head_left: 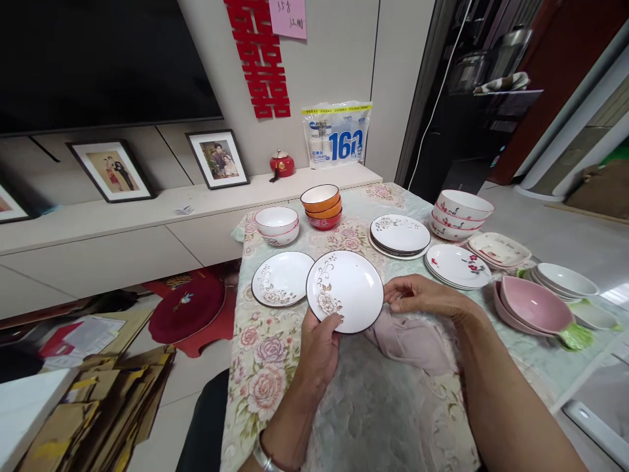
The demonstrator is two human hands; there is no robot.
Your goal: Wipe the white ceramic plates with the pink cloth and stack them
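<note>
My left hand (pixel 320 347) grips a white plate (pixel 354 285) by its near left rim, thumb on top. The plate has a dark edge and a brown floral pattern, and it is held tilted above the table. At its right rim, my right hand (pixel 425 294) has its fingers bent around the upper end of a greyish-pink cloth (pixel 413 341), which trails onto the table; the fingertips are partly hidden. Just left of the held plate lies a matching plate (pixel 282 278), partly covered by it.
White bowls (pixel 276 226) and orange and red bowls (pixel 322 204) stand at the back. To the right are stacked plates (pixel 400 233), flower plates (pixel 457 265), tall bowls (pixel 462 213), square dishes (pixel 498 250) and pink bowls (pixel 535 305). A red stool (pixel 189 308) stands left of the table.
</note>
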